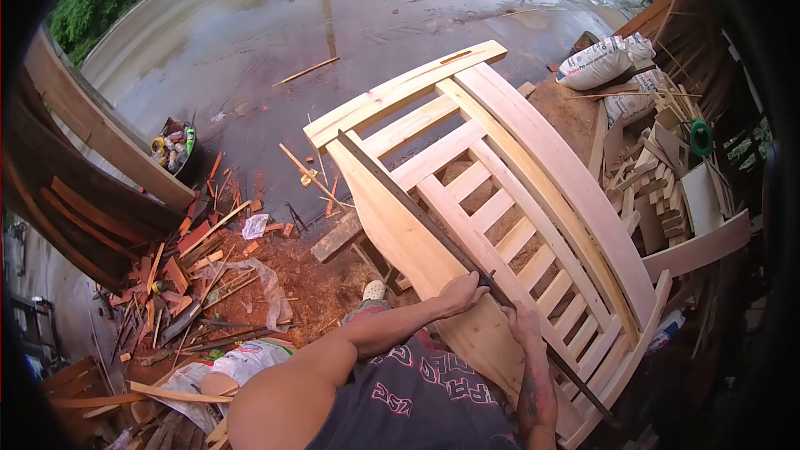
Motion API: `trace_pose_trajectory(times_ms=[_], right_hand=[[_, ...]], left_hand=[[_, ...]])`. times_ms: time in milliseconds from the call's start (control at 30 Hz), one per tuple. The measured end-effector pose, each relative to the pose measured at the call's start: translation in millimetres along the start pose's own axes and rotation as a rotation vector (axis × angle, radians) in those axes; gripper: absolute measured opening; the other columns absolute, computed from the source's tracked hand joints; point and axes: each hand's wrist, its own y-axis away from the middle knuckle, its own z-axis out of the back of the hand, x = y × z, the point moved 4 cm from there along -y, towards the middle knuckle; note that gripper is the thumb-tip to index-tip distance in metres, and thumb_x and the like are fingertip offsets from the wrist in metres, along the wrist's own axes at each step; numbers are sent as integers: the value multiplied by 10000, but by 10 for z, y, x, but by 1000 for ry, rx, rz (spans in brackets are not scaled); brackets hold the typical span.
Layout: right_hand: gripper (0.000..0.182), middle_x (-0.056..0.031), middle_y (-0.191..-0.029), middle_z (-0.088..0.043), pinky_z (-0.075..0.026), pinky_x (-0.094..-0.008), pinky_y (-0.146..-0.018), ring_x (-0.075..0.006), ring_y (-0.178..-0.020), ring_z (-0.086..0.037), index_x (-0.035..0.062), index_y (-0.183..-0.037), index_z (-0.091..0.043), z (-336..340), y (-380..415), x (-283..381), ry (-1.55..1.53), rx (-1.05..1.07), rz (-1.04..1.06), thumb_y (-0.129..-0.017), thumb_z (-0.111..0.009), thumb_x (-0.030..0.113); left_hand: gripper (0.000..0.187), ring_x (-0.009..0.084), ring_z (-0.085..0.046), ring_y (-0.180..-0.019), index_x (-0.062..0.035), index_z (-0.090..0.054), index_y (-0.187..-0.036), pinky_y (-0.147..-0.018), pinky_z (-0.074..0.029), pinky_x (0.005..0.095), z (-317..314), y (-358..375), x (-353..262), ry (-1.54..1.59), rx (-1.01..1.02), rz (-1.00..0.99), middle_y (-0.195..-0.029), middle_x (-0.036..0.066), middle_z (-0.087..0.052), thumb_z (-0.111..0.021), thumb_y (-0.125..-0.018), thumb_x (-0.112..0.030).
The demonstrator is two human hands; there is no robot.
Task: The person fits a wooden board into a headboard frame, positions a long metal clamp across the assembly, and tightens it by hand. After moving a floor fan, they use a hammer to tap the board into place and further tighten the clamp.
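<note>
A large wooden slatted panel [510, 200], like a headboard, lies tilted in front of me, with a curved top rail [567, 187] and a wide plank [408, 237] along its near side. A long dark bar clamp [417, 210] runs lengthwise over it, from the far end rail to the near end. My left hand [461, 294] is closed around a dark fitting partway along the clamp. Just to its right, my right hand [523, 322] grips the bar, its fingers partly hidden.
Wood scraps [179, 275] and red-brown dirt cover the ground at left. Curved boards [92, 133] stand at far left, near a tub of bottles [173, 147]. Filled sacks [596, 65] and stacked offcuts [662, 167] lie at right. A wet road [250, 25] stretches beyond.
</note>
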Motion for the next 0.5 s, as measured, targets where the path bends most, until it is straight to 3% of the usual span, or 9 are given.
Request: trace_pose_trajectory(times_ms=[100,167,233,300,333,367,400,433,500], right_hand=[[243,-268,-895,-687,-535,-493,-755,-433,-865,-679,31,-1046,-690,8,-155,-55,-83,-71,39,-925,-628,232],[219,-264,-859,-685,-542,-478,-732,-418,-834,-689,40,-1039,-697,84,-75,-106,-205,-152,93,-920,-621,207],[212,-225,-752,-678,-534,-463,-643,-390,-698,-689,38,-1018,-704,382,-62,-26,-204,-186,-20,-918,-646,216],[209,-228,-761,-680,-522,-439,-623,-377,-701,-690,32,-986,-705,565,-134,-142,-172,-293,9,-915,-656,223],[211,-228,-755,-676,-524,-427,-623,-367,-699,-692,22,-975,-704,748,-155,-102,-158,-357,27,-915,-658,219],[192,-205,-780,-692,-549,-443,-663,-375,-738,-698,32,-946,-696,834,-200,-179,-177,-296,-56,-912,-663,218],[193,-206,-779,-692,-549,-432,-655,-362,-728,-699,29,-957,-705,1008,-212,-115,-257,-310,-90,-912,-659,211],[200,-202,-767,-690,-533,-429,-637,-354,-721,-699,34,-965,-714,1154,-223,-74,-240,-304,-120,-911,-663,219],[211,-204,-756,-684,-515,-423,-622,-359,-710,-692,38,-967,-720,1202,-263,-199,-188,-292,-233,-909,-675,235]], left_hand=[[432,483,-645,-914,38,-521,-1060,-812,-512,533,49,-23,-115,-69,66,20,-906,296,-661,-563,-993,-386],[383,477,-637,-859,16,-508,-1010,-769,-500,543,87,19,-176,-49,-15,-61,-875,279,-647,-566,-989,-362],[358,473,-630,-821,8,-500,-982,-738,-492,548,229,99,-425,-77,27,-63,-850,273,-635,-568,-985,-344],[301,471,-609,-742,10,-505,-942,-683,-476,541,389,211,-361,-25,-74,-214,-798,270,-610,-576,-963,-282],[299,471,-611,-738,9,-532,-882,-683,-490,522,498,241,-227,16,-16,-33,-778,265,-613,-592,-952,-275],[341,296,-714,-769,46,-559,-899,-691,-553,386,669,287,-71,-85,-87,-63,-784,224,-677,-629,-941,-285],[326,251,-719,-789,40,-578,-840,-678,-554,382,815,296,105,170,-123,87,-806,221,-689,-604,-973,-257],[319,201,-717,-898,46,-581,-910,-757,-575,344,869,200,323,440,-180,174,-931,195,-716,-560,-1017,-254],[332,246,-695,-1023,40,-559,-1002,-887,-560,359,837,-201,369,945,-233,77,-1090,206,-696,-492,-1056,-281]])
